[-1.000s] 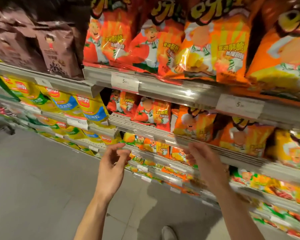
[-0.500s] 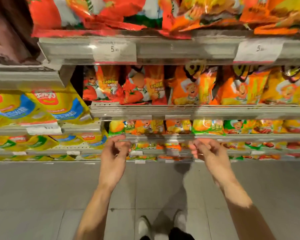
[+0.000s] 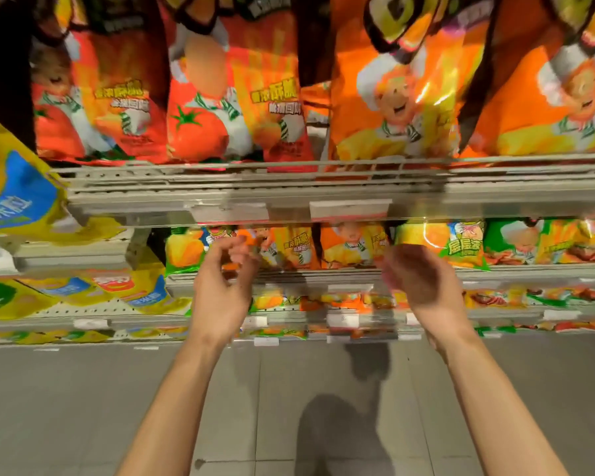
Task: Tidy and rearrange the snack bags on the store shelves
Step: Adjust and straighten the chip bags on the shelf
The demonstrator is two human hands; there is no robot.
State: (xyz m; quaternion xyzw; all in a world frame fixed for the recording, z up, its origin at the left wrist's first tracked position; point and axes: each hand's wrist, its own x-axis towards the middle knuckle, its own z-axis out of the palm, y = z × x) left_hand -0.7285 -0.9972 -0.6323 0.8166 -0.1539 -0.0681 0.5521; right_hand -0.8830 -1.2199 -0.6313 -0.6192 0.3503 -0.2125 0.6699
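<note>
Since half a second ago the view has closed in on the shelves: the big orange and red bags now fill the top of the frame, and both hands have come up from the lower shelf edges to the row of small snack bags under the grey shelf (image 3: pixel 220 194).

The left hand (image 3: pixel 220 286) is raised with its fingers loosely curled and its fingertips (image 3: pixel 241 249) against, or just in front of, a small orange bag (image 3: pixel 285 247). Motion blur hides whether it pinches the bag or only touches it, so its grip cannot be told. Just left of this hand stands a small yellow-green bag (image 3: pixel 186 249).

The right hand (image 3: pixel 423 286) is held palm-in with relaxed, slightly bent fingers and holds nothing. It hangs just in front of the same row. Between the two hands sits another small orange bag (image 3: pixel 351 245); just above and to the right of the right hand is a yellow and green bag (image 3: pixel 461 242), and further right a green bag (image 3: pixel 516 242).

Directly above both hands, on the grey shelf, stand large tomato-print red bags (image 3: pixel 234 108) over the left hand and large orange bags (image 3: pixel 392 104) over the right. Far left of the left hand are yellow and blue bags (image 3: pixel 14 187). Below the hands run more rows of small bags, blurred, and beneath the forearms lies the grey tiled floor (image 3: pixel 83 407).
</note>
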